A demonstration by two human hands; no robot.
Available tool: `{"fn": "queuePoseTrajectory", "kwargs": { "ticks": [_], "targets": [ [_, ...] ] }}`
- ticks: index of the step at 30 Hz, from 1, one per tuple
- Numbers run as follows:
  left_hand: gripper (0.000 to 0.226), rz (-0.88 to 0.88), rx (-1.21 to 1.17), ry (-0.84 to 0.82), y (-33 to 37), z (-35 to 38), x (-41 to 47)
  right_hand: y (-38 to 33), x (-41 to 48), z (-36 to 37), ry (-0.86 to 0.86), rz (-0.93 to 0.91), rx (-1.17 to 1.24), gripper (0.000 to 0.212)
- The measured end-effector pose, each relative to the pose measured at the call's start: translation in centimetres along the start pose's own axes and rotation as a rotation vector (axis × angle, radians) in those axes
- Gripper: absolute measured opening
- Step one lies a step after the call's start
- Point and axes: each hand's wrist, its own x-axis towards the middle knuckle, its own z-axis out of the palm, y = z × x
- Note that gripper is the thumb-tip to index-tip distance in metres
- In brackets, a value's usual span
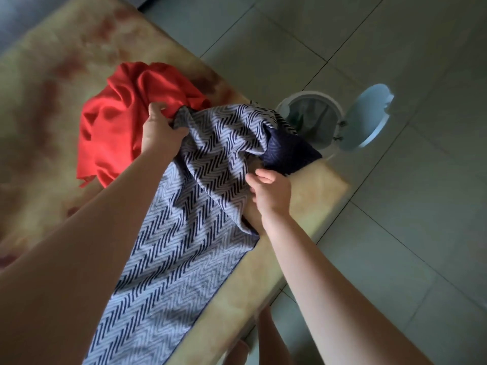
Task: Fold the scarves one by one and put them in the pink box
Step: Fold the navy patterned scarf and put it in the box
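2 bare arms reach forward, the left stretched farther. The left hand [160, 127] grips a bunched edge of the chevron scarf [210, 143]. The right hand [272, 194] pinches its side edge, fingers curled.

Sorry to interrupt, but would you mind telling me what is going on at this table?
A person is working on the chevron scarf, laid along the table. The left hand grips its far end and the right hand pinches its side edge. The red scarf lies crumpled beside it. No pink box is in view.
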Motion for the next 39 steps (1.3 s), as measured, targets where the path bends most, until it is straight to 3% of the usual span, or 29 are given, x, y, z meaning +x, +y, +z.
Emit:
{"fn": "queuePoseTrajectory", "kwargs": {
  "ticks": [4, 6, 8, 9, 12, 14, 16, 19, 24, 26, 29, 33, 39],
  "targets": [
    [0.042, 0.045, 0.107, 0.004, -0.2, -0.3, 0.0, 1.4, -0.7, 2.0, 0.099, 0.023, -0.208, 0.033],
    [0.037, 0.041, 0.108, 0.010, -0.3, -0.5, -0.2, 2.2, -1.5, 2.7, 0.103, -0.048, -0.402, 0.022],
    [0.032, 0.033, 0.094, 0.021, -0.3, -0.5, -0.2, 2.9, -2.3, 3.0, 0.116, -0.125, -0.414, 0.006],
    [0.031, 0.030, 0.090, 0.032, -0.3, -0.5, -0.2, 2.8, -2.6, 2.9, 0.126, -0.131, -0.307, 0.003],
    [0.028, 0.038, 0.061, 0.070, -0.1, -0.6, 0.2, 2.2, -3.1, 1.2, 0.115, -0.077, 0.129, 0.026],
    [0.028, 0.056, 0.026, 0.084, 0.2, -0.5, 0.4, 1.7, -3.1, -0.2, 0.089, -0.031, 0.310, 0.019],
    [0.027, 0.081, -0.010, 0.086, 0.4, -0.1, 0.3, 1.0, -3.0, -1.3, 0.033, 0.030, 0.478, 0.015],
    [0.026, 0.113, -0.062, 0.084, 0.7, 0.5, 0.3, -0.6, -3.0, -3.0, -0.100, 0.138, 0.789, 0.030],
    [0.025, 0.149, -0.148, 0.101, 0.8, 0.4, 1.0, -2.1, -3.0, -6.2, -0.110, 0.022, 0.951, 0.028],
    [0.026, 0.164, -0.175, 0.119, 1.0, 0.1, 1.1, -2.1, -2.9, -7.1, -0.060, -0.077, 0.913, 0.029],
    [0.026, 0.195, -0.152, 0.137, 1.6, -0.1, 1.2, -1.7, -2.5, -7.7, 0.136, -0.245, 0.587, 0.032],
    [0.027, 0.249, -0.139, 0.142, 2.6, 0.0, 1.8, -0.2, -0.8, -6.3, 0.253, -0.282, 0.249, 0.036],
    [0.030, 0.278, -0.194, 0.075, 3.4, 0.9, 3.0, 0.9, 1.2, -5.4, 0.355, -0.299, 0.239, 0.039]
  ]
}}
